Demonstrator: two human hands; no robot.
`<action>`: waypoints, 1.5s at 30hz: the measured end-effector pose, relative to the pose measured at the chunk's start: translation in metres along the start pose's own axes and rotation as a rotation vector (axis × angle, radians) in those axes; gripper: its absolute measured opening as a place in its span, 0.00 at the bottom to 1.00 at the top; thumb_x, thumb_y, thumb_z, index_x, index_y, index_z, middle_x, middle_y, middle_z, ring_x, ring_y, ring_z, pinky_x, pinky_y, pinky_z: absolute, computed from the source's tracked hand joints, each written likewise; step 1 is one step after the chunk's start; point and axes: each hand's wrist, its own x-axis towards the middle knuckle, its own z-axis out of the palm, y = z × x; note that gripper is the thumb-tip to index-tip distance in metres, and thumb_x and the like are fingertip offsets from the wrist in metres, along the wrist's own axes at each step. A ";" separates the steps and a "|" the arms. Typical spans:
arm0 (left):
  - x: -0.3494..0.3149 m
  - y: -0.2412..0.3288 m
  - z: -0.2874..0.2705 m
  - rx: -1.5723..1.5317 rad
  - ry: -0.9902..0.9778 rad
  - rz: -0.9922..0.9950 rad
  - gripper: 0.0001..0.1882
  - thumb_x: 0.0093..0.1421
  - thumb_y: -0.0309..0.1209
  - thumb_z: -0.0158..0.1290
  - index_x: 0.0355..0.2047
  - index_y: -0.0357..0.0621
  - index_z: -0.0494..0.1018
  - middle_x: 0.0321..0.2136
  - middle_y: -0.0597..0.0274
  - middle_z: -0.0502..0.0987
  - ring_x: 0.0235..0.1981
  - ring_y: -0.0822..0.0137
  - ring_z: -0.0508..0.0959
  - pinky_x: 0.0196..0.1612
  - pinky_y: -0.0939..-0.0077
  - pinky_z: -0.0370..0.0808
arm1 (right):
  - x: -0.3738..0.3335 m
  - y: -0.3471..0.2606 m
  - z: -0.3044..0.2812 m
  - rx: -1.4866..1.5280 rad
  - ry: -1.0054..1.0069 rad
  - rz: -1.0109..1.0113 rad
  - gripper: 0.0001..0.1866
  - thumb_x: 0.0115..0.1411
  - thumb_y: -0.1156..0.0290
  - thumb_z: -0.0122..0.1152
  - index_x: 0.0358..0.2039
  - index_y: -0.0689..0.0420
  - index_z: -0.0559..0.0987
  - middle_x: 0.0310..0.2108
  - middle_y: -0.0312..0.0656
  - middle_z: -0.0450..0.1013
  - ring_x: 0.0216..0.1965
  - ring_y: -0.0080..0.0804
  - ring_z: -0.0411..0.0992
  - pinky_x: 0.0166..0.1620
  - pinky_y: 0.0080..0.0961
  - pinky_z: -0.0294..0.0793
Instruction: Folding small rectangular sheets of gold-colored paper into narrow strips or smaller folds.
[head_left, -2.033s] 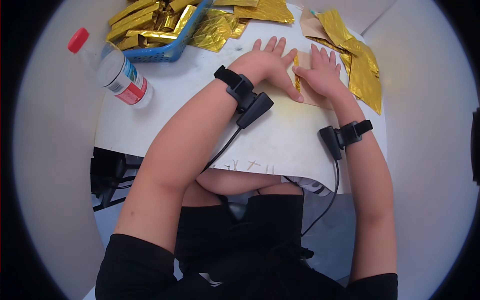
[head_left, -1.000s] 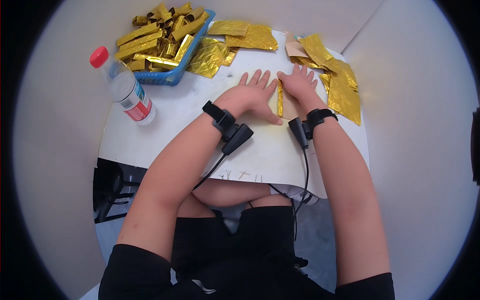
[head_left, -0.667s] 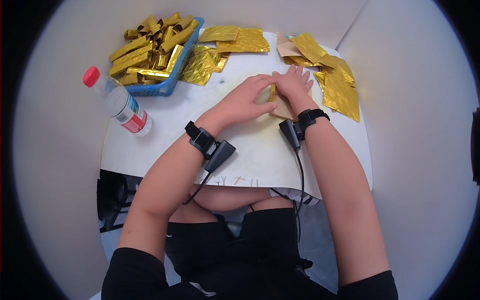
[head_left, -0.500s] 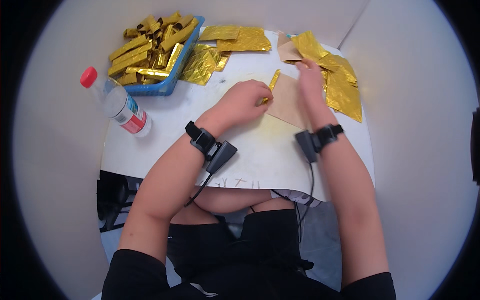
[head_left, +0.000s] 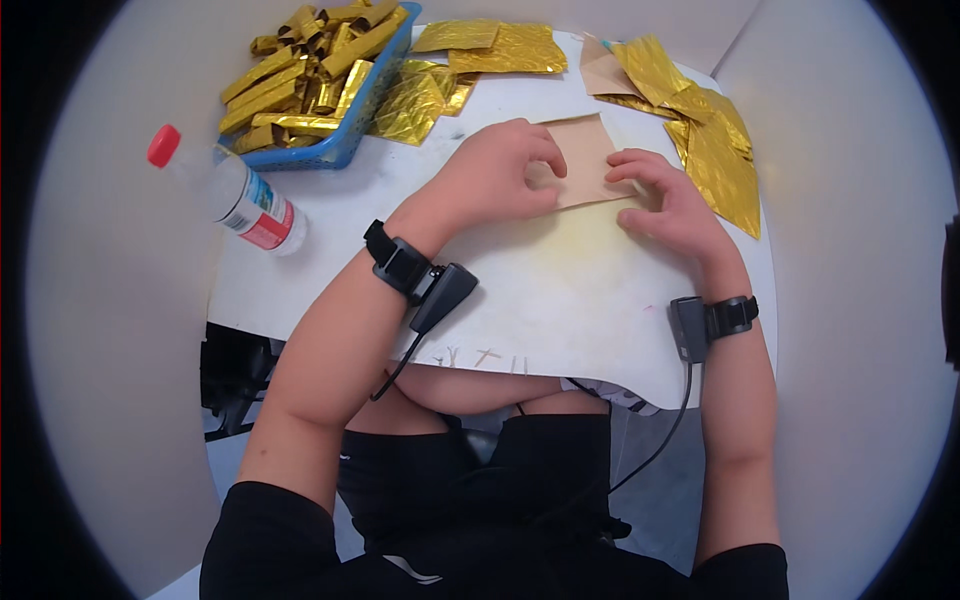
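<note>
A sheet of brown paper (head_left: 585, 158) lies on the white table in front of me. My left hand (head_left: 505, 178) is over the sheet's left side, thumb and forefinger apart, its other fingers partly hidden. At the sheet's right edge is my right hand (head_left: 672, 205), open, with its fingers curved and the thumb apart from them. The fingertips of the right hand are near or touching the paper; I cannot tell which. Neither hand grips the sheet. What lies under the left hand is hidden.
A blue basket (head_left: 345, 150) full of folded gold paper tubes (head_left: 270, 95) stands at the far left. Gold foil sheets lie at the back (head_left: 510, 50) and in a pile at the right (head_left: 715, 150). A red-capped plastic bottle (head_left: 258, 215) stands left. Light walls flank the table (head_left: 560, 300).
My right hand has come back from beside the gold pile to the sheet's right edge. The brown sheet has turned, and the gold strip at its left is out of sight. The view has shifted slightly.
</note>
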 end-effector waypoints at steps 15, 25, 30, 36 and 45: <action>0.004 0.005 0.006 -0.014 -0.085 -0.085 0.06 0.57 0.24 0.61 0.33 0.34 0.83 0.41 0.55 0.83 0.43 0.54 0.82 0.50 0.65 0.78 | 0.003 0.018 -0.002 -0.271 0.087 -0.071 0.12 0.53 0.70 0.72 0.40 0.55 0.85 0.52 0.41 0.77 0.57 0.42 0.72 0.62 0.35 0.72; 0.005 -0.002 0.008 0.074 -0.085 -0.013 0.05 0.56 0.23 0.61 0.33 0.34 0.83 0.34 0.55 0.82 0.33 0.55 0.81 0.40 0.68 0.79 | 0.002 0.015 -0.001 -0.290 0.098 -0.073 0.11 0.52 0.71 0.73 0.38 0.55 0.86 0.47 0.38 0.78 0.55 0.40 0.72 0.61 0.34 0.73; 0.003 0.002 0.010 -0.002 -0.092 -0.045 0.05 0.57 0.23 0.61 0.34 0.35 0.84 0.32 0.55 0.82 0.31 0.58 0.82 0.38 0.68 0.78 | 0.005 0.015 -0.002 -0.314 0.075 -0.102 0.08 0.53 0.71 0.73 0.35 0.55 0.87 0.42 0.37 0.78 0.52 0.38 0.72 0.57 0.33 0.74; 0.002 0.000 0.011 0.009 -0.080 -0.070 0.06 0.58 0.23 0.62 0.34 0.33 0.83 0.32 0.54 0.81 0.31 0.60 0.82 0.37 0.69 0.78 | 0.007 0.015 -0.002 -0.349 0.083 -0.068 0.05 0.56 0.70 0.72 0.32 0.56 0.87 0.36 0.38 0.77 0.46 0.38 0.72 0.52 0.33 0.74; 0.004 0.007 0.007 0.122 -0.065 -0.327 0.12 0.62 0.32 0.61 0.34 0.33 0.82 0.30 0.50 0.82 0.32 0.59 0.82 0.39 0.67 0.78 | 0.009 0.015 0.002 -0.337 0.103 0.007 0.07 0.61 0.68 0.68 0.31 0.60 0.85 0.33 0.40 0.77 0.43 0.38 0.72 0.48 0.35 0.74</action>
